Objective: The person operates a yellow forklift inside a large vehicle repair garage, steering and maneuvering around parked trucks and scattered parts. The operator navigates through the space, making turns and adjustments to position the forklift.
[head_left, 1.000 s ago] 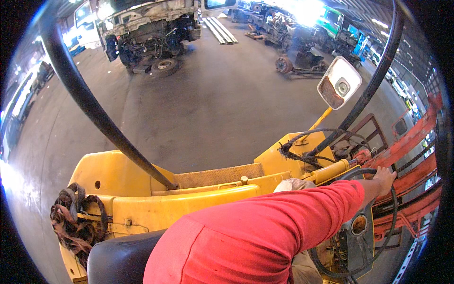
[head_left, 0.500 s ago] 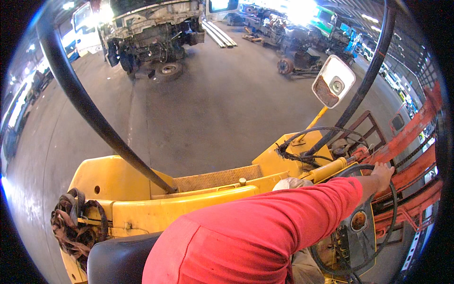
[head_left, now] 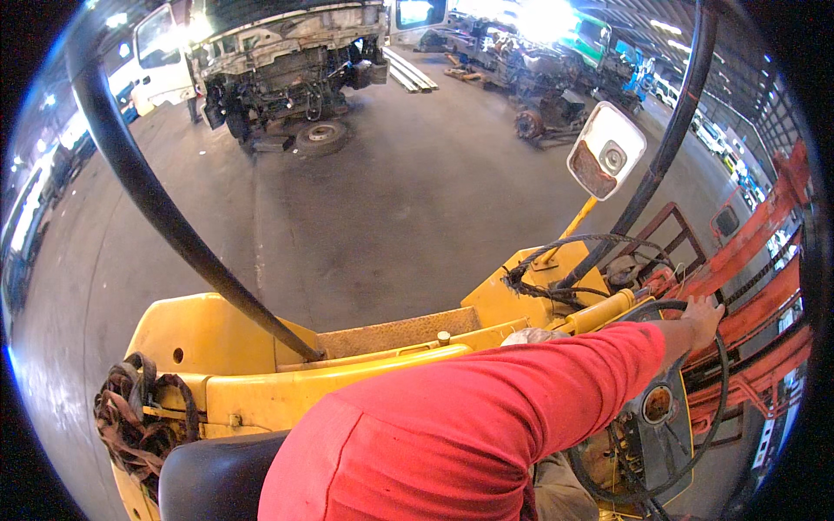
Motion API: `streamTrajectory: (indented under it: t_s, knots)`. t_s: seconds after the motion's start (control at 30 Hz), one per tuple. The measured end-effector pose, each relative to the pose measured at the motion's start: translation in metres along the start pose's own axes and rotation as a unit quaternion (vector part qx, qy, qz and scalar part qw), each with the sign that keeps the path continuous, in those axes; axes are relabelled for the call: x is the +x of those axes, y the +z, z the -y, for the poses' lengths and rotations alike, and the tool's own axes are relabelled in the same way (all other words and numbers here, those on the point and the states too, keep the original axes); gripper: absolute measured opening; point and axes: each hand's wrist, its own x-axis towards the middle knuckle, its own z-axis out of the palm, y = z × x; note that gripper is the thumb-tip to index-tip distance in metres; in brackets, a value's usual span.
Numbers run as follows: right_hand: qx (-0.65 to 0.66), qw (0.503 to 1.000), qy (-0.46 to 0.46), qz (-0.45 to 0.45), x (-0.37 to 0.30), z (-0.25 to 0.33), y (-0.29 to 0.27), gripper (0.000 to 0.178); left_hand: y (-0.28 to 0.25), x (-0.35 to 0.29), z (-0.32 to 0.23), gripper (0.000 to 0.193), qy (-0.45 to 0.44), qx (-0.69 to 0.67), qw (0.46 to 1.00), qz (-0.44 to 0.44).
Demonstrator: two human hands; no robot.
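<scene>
My left arm, in a red sleeve, reaches across to the right side of the view. At its end my left hand [head_left: 702, 321] rests on the top of a thin black steering wheel [head_left: 726, 369], fingers bent over the rim. Below the wheel's top, a round gauge [head_left: 658, 404] sits in a worn dash panel. My right hand is out of view. The black seat [head_left: 213, 473] shows behind my shoulder, and a bit of my trouser leg [head_left: 560, 491] under the arm.
Yellow bodywork [head_left: 347, 378] and dark posts [head_left: 161, 195] frame the machine's side. A mirror [head_left: 608, 149], red lift arms [head_left: 764, 308] and bundled straps [head_left: 139, 417] flank it. Across the concrete floor stand a stripped truck [head_left: 291, 56], a loose tyre [head_left: 321, 137], long white beams [head_left: 410, 69] and a rusty axle [head_left: 530, 124].
The truck, tyre and beams have shifted slightly right and down in view, relative to the machine's yellow body. My left hand keeps its place on the steering wheel.
</scene>
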Motion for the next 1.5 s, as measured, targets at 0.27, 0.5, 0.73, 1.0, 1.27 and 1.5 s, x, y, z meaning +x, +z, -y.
streamTrajectory:
  t_s: [0.27, 0.5, 0.73, 1.0, 1.27, 1.5]
  knots:
    - [0.214, 0.967, 0.135, -0.037, 0.019, 0.007, -0.068, 0.056, 0.022, -0.018, -0.052, 0.086, 0.050, 0.054, 0.997, 0.006]
    - [0.179, 0.973, 0.141, 0.021, 0.003, -0.028, -0.109, 0.045, 0.069, -0.062, -0.153, 0.084, 0.134, 0.033, 0.987, 0.086]
    - [0.100, 0.980, 0.150, 0.082, -0.002, -0.063, -0.121, 0.041, 0.156, -0.129, -0.239, 0.063, 0.247, 0.018, 0.961, 0.124]
    - [0.072, 0.971, 0.206, 0.096, -0.038, -0.078, -0.108, 0.049, 0.205, -0.278, -0.201, 0.062, 0.530, -0.082, 0.817, 0.210]
    - [0.034, 0.998, 0.041, -0.012, -0.021, -0.084, -0.099, 0.045, 0.070, -0.362, -0.056, 0.059, 0.513, -0.077, 0.832, 0.196]
    - [0.130, 0.983, 0.123, 0.045, -0.044, -0.091, -0.104, 0.050, -0.005, -0.376, 0.004, 0.026, 0.341, -0.091, 0.935, -0.030]
